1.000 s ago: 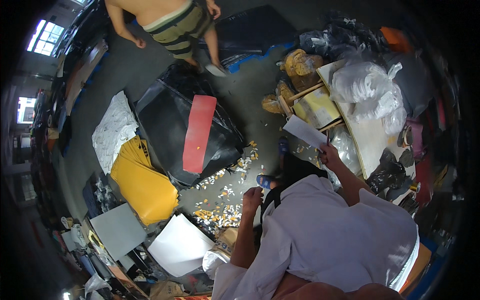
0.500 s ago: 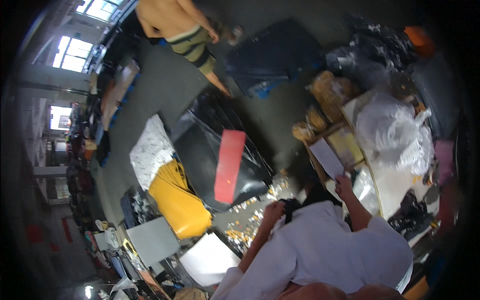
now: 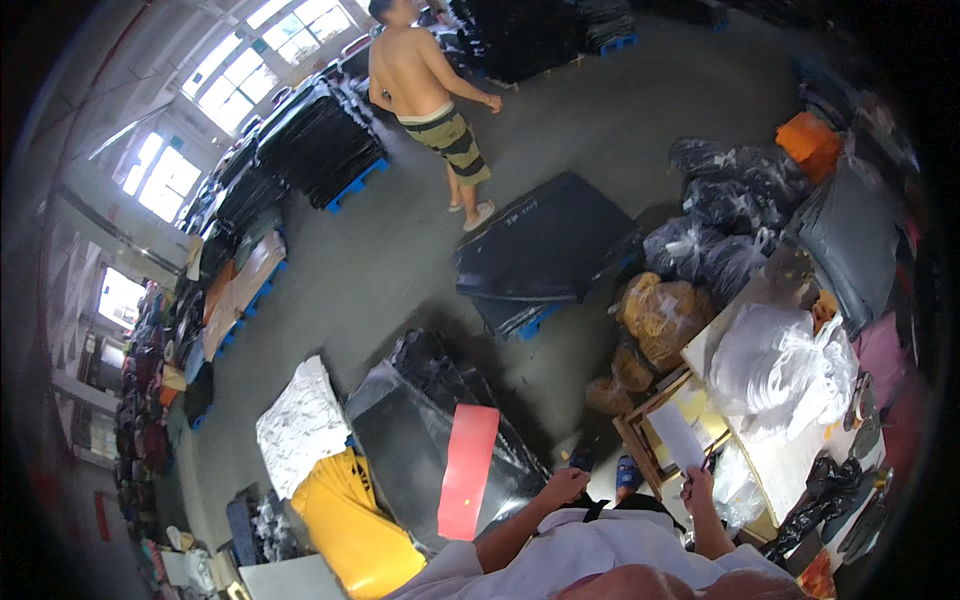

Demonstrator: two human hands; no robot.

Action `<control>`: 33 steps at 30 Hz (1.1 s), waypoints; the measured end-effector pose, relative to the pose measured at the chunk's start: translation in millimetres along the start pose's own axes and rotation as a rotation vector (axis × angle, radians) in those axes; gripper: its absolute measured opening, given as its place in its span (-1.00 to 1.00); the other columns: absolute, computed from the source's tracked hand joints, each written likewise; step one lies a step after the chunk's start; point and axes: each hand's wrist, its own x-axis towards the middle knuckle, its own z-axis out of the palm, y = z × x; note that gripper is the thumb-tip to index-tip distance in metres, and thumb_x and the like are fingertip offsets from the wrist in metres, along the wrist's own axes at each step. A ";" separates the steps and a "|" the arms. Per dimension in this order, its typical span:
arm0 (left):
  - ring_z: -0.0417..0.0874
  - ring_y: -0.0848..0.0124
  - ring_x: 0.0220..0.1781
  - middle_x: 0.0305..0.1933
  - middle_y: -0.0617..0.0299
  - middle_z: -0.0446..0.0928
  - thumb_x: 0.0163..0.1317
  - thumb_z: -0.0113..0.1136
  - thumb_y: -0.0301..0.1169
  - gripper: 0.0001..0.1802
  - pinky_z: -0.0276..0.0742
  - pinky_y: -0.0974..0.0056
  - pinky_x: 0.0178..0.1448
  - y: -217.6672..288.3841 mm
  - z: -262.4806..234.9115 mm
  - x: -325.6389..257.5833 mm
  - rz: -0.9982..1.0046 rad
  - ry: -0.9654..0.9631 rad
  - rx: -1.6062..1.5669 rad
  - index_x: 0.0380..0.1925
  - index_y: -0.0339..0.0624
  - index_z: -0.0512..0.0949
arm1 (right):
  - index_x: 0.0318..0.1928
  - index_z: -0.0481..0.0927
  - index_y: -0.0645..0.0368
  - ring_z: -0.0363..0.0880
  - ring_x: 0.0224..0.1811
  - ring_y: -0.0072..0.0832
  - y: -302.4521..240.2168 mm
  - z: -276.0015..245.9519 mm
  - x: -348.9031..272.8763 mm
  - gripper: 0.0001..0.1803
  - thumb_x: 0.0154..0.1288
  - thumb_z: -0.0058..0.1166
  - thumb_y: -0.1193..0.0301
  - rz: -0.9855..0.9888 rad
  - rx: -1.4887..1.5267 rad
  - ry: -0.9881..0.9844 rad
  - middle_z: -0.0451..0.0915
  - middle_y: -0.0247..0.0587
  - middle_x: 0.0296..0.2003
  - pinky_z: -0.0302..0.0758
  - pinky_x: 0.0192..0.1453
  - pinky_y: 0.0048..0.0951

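My right hand is closed on the lower end of a pale rectangular sheet, held up in front of a wooden frame. A small dark shape shows beside these fingers, too small to make out. In front of my body, my left hand is curled into a fist with nothing showing in it. Left of that fist lies a red strip on a black-wrapped stack. A yellow sheet and a white patterned sheet drape at the stack's left side.
A dark flat stack sits on a blue pallet ahead. Beyond it stands a shirtless person in striped shorts. On the right are a wooden frame, yellowish bags, dark bags and a white plastic bag on a table.
The view has tilted up, so the floor items sit lower in the picture and the other person's upper body shows. My right hand still holds the pale sheet; my left stays closed.
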 end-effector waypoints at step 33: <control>0.54 0.16 -0.45 -0.39 0.14 0.48 0.50 0.11 -0.15 -0.76 0.44 0.03 -0.40 93.1 -269.7 162.4 -0.024 0.294 -0.376 -0.29 -0.03 0.47 | -0.34 0.47 -0.03 0.20 -0.76 -0.63 70.9 -18.7 -85.9 -0.76 0.39 0.31 0.44 -0.143 0.275 0.116 0.32 -0.50 -0.61 0.11 -0.74 -0.44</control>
